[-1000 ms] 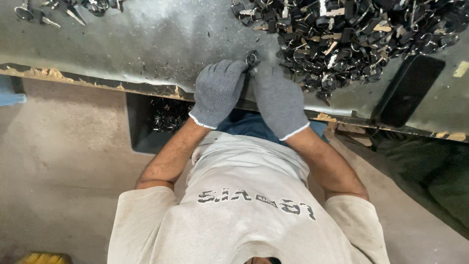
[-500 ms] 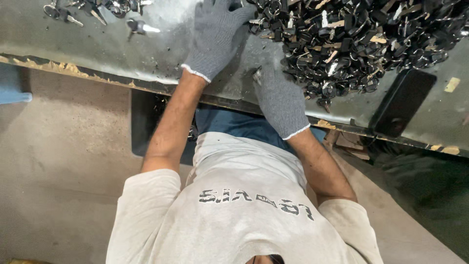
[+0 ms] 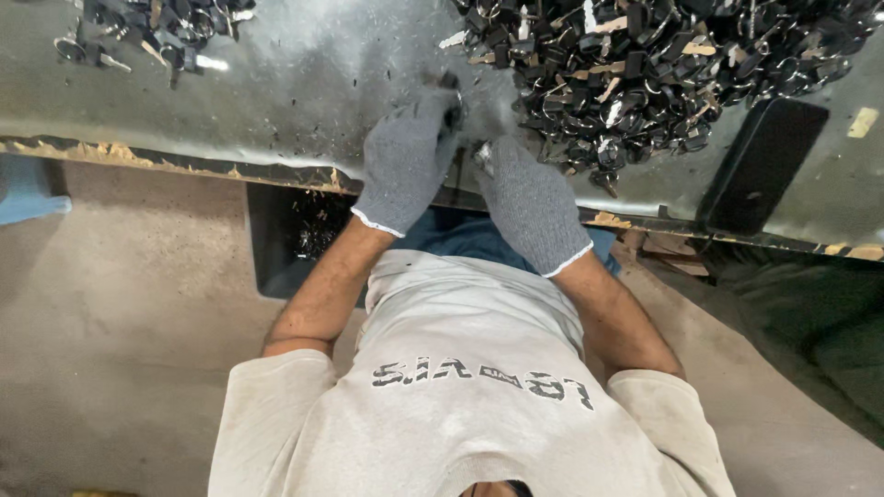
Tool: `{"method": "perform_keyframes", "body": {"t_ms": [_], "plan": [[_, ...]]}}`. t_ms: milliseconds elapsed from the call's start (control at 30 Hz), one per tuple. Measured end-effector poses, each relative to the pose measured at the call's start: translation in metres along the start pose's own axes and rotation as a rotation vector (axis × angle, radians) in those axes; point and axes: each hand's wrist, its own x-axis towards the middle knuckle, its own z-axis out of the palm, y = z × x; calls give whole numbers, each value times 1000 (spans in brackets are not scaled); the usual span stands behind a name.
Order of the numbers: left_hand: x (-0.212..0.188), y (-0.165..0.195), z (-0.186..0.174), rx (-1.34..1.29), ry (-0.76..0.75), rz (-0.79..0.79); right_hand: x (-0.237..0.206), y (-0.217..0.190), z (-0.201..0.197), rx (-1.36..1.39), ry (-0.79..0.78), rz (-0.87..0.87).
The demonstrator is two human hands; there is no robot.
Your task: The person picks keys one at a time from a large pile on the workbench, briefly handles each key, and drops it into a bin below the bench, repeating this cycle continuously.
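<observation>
Working near the counter (image 3: pixel 276 101) edge: both gloved hands, left hand (image 3: pixel 405 161) and right hand (image 3: pixel 529 202), pinch small parts just beside the key pile (image 3: pixel 663 74); bare metal opens beyond.

Dim, flat indoor light, soft sheen on the metal table (image 3: pixel 304 83) toward 11 o'clock, deep shadow under its edge and at 4 o'clock, motion blur on the gloved hands near centre, wide-angle bending at the edges, fine detail soft.
</observation>
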Motion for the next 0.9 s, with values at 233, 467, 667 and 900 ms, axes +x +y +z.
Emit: {"method": "perform_keyframes", "body": {"t_ms": [233,467,667,900], "plan": [[-8,-3,0,40,24,101,23,0,-3,53,-83,-2],[-8,-10,2,38,-50,108,26,-6,-4,101,-40,-25],[-12,-5,11,117,-59,189,29,-20,7,-379,46,28],[-4,-4,-5,-147,-33,-11,22,2,-18,-104,-84,-96]]}}
